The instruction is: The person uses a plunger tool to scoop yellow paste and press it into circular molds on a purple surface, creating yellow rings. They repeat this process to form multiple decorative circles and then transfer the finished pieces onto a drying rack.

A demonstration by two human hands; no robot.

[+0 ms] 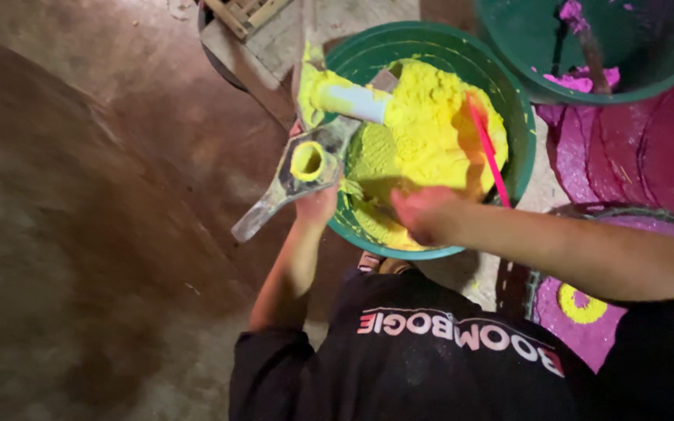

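Mould (303,168) cavity already packed with yellow powder; left hand (315,206) grips the mould at the basin (509,101) rim, right hand (423,214) closed in powder (423,132), much remaining.

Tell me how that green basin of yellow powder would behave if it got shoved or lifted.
The green basin looks wide and low, so it would probably slide rather than tip. Heaped with yellow powder, it is likely heavy for its size, and loose powder could spill over the rim if jolted. The right hand is in the powder and the left hand is by the rim.
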